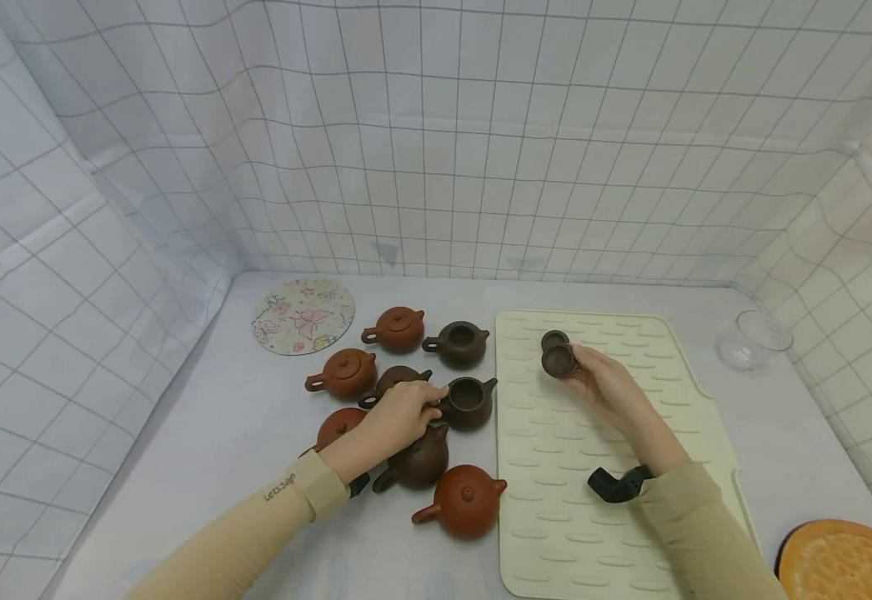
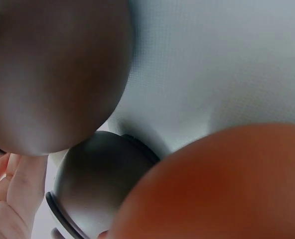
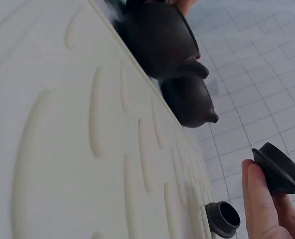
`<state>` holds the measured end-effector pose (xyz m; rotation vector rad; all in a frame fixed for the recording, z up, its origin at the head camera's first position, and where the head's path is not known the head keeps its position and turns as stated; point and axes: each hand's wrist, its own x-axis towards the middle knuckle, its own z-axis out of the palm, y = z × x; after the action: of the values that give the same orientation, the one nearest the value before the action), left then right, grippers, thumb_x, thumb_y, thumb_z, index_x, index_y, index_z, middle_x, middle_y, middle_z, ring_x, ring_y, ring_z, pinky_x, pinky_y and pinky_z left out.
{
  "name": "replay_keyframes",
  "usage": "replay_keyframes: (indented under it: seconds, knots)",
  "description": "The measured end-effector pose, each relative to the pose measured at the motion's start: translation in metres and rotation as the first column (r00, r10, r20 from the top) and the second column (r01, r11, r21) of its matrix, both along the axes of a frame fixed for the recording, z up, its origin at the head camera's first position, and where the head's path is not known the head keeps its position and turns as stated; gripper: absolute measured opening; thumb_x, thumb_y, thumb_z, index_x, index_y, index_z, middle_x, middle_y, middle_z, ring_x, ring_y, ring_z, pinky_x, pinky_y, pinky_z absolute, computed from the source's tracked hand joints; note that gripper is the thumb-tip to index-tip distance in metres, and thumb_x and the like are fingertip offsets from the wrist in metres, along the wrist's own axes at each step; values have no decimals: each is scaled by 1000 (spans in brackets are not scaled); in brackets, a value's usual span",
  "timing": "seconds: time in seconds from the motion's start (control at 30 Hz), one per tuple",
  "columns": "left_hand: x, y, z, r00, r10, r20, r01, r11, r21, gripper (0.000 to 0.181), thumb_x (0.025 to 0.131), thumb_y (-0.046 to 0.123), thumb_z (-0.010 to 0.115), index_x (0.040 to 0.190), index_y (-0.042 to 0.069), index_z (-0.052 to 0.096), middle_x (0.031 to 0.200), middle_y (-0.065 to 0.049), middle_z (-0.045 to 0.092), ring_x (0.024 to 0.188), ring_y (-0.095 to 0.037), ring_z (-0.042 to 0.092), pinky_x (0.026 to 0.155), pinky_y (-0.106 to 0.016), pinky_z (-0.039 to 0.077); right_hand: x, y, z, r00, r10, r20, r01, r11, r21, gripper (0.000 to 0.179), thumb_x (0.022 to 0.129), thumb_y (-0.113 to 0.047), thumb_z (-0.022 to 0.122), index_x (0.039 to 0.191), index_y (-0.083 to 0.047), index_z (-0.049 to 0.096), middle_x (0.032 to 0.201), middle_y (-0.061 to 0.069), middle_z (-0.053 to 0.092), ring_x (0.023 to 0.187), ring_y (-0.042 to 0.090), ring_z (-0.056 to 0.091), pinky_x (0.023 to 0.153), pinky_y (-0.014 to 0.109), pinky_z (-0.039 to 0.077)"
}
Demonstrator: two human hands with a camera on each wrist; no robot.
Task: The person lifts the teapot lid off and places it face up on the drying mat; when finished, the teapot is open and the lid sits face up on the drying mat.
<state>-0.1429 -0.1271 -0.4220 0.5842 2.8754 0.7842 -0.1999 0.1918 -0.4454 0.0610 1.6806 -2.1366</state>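
Observation:
My left hand (image 1: 397,417) is at the handle side of a lidless dark brown teapot (image 1: 468,403), its fingertips pinching the handle, partly hidden by the hand. Over the cream mat, my right hand (image 1: 607,385) holds a small dark teapot lid (image 1: 558,361) between thumb and fingers, its hollow underside showing in the head view. A second dark lid (image 3: 223,219) lies on the mat, just beyond the held one. Another lidless dark teapot (image 1: 462,344) stands behind the first. Two lidded dark teapots (image 1: 423,460) sit beside and under my left forearm.
Several reddish-brown lidded teapots (image 1: 468,502) stand around the dark ones. A round floral mat (image 1: 304,317) lies at the back left. The ribbed cream mat (image 1: 548,517) covers the right side. A clear glass vessel (image 1: 764,330) and an orange round object (image 1: 849,562) are further right.

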Motion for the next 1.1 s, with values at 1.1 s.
replay_keyframes:
  seconds: [1.1]
  knots:
    - [-1, -2, -2, 1000, -23, 4, 23, 1000, -18, 36, 91, 7, 68, 127, 1, 66, 110, -13, 71, 95, -22, 67, 74, -33, 55, 5, 9, -14, 977, 93, -191, 82, 665, 742, 48, 104, -40, 46, 136, -6, 59, 139, 21, 57, 119, 35, 61, 103, 47, 47]
